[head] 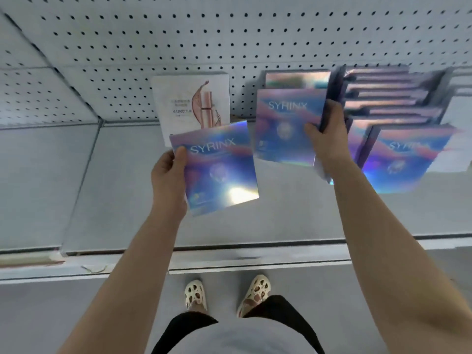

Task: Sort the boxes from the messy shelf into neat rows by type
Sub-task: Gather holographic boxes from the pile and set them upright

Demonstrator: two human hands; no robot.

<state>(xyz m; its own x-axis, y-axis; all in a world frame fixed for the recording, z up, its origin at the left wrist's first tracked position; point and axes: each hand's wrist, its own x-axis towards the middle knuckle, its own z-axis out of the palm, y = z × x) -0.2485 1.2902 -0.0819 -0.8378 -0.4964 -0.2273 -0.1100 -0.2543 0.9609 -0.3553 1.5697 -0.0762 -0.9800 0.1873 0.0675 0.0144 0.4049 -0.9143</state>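
My left hand grips a shiny holographic blue SYRINX box by its left edge, held above the grey shelf. My right hand holds the right edge of a second SYRINX box that stands upright in a short row, with another one behind it. To the right stands a longer row of the same boxes, the front one leaning forward. A white box with a pink bottle picture leans against the pegboard behind the box in my left hand.
A white pegboard wall backs the shelf. The shelf's front lip runs across below my forearms. A seam divides the left shelf panel from the middle one. My feet in cream perforated shoes stand on the grey floor.
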